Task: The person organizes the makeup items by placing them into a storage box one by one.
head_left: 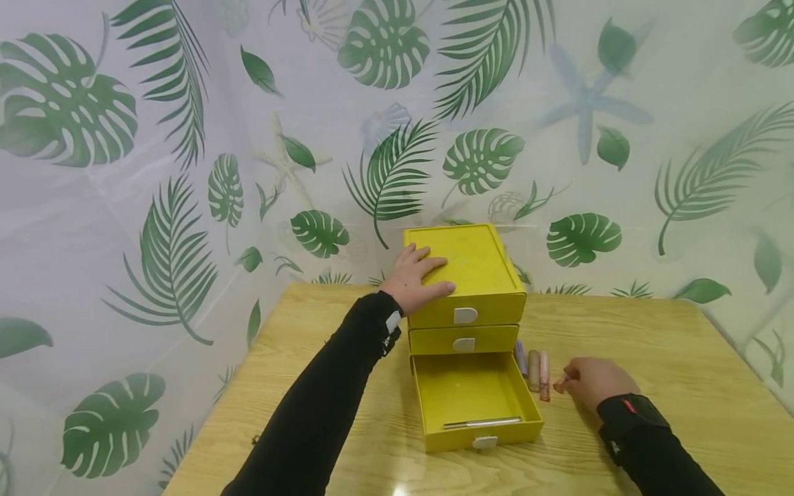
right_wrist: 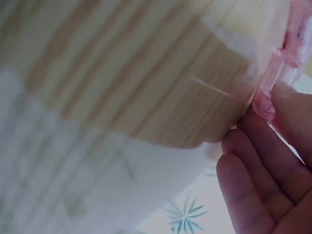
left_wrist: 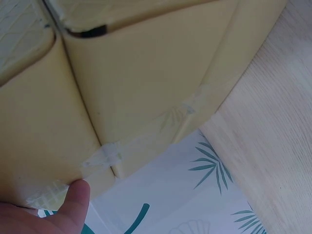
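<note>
My left hand (head_left: 413, 281) rests with spread fingers on the top left edge of a yellow drawer box (head_left: 462, 262). One of its fingertips touches the box side (left_wrist: 141, 83) in the left wrist view. The box's bottom drawer (head_left: 471, 379) is pulled out, and a thin silver stick (head_left: 482, 423) lies inside near its front. Right of the drawer, my right hand (head_left: 600, 380) pinches a small pink see-through tube (right_wrist: 265, 102) between thumb and fingers, low over the table. Most of that tube is hidden in the head view.
Beside the box stand or lie a purple tube (head_left: 520, 358), a tan tube (head_left: 534, 370) and a pink tube (head_left: 544, 375), close together. Two upper drawers are closed, each with a white handle (head_left: 465, 315). A leaf-patterned curtain (head_left: 397, 103) backs the wooden table (head_left: 670, 344).
</note>
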{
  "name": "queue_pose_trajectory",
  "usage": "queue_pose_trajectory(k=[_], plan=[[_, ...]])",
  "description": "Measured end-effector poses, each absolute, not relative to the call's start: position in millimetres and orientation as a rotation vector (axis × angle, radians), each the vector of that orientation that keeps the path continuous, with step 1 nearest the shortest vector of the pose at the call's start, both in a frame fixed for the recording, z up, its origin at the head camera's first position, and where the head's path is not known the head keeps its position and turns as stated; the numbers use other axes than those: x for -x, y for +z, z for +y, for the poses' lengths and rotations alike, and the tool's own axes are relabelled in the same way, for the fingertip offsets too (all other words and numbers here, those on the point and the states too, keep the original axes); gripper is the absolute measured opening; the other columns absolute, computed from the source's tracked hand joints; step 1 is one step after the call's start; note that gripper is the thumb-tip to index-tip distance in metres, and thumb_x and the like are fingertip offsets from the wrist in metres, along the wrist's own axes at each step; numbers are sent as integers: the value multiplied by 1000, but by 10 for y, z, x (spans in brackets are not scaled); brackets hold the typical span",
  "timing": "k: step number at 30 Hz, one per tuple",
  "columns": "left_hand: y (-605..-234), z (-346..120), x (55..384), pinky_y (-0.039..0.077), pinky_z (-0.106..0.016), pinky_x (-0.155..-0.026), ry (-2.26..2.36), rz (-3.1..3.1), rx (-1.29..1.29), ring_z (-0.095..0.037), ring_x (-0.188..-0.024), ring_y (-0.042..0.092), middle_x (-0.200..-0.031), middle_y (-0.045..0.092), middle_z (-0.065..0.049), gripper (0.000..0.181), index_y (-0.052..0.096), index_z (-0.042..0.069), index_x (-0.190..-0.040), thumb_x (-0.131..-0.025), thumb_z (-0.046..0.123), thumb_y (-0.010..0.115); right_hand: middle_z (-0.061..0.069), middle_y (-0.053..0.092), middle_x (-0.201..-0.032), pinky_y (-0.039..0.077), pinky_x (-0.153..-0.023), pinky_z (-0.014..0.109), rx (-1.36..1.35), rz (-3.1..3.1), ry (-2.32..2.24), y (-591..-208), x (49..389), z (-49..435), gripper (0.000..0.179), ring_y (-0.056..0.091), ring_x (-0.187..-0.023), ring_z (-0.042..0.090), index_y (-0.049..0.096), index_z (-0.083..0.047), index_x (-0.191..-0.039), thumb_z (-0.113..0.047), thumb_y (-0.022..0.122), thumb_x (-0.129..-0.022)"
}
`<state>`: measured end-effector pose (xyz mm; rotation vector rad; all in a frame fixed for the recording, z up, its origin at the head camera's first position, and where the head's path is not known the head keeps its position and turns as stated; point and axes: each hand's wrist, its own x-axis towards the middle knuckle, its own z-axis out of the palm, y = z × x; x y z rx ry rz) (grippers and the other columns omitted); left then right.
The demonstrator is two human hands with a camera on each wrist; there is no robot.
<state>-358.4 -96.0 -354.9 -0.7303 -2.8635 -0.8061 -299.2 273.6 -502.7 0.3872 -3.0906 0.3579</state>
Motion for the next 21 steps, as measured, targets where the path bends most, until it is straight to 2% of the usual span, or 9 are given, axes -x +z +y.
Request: queue_pose_trajectory(k=[7,10,18,21], plan=[[-3563,-960,3590,20,-54,-111,-817,-2866,727,-25,-139,2,-153,25,-8,62,46,23,-141,-89,55,54,3,63,-72,50,-57,45,-294,-3168,312,-5013,2992,2866,39,55,-61,19,66,-10,-80,-48,65,-85],[-3563,-956,3588,20,-54,-111,-814,-2865,732,-25,-139,2,-153,25,-8,62,46,23,-141,-89,55,54,1,63,-69,50,-55,44,-277,-3196,293,-5003,2992,2892,42,54,-58,17,66,-12,-77,-53,62,-86],[-3547,-957,3588,20,-53,-111,-817,-2852,736,-25,-139,3,-153,25,-9,61,46,22,-141,-90,55,53,2,61,-65,49,-52,45,-272,-3158,266,-4967,2931,2839,26,52,-56,18,66,-12,-71,-32,66,-88],[-3561,-957,3591,20,-53,-111,-817,-2853,735,-25,-139,3,-153,25,-9,60,46,22,-141,-90,54,54,1,62,-67,49,-52,45,-308,-3142,263,-4997,2878,2791,18,53,-56,18,66,-14,-74,-26,68,-86]])
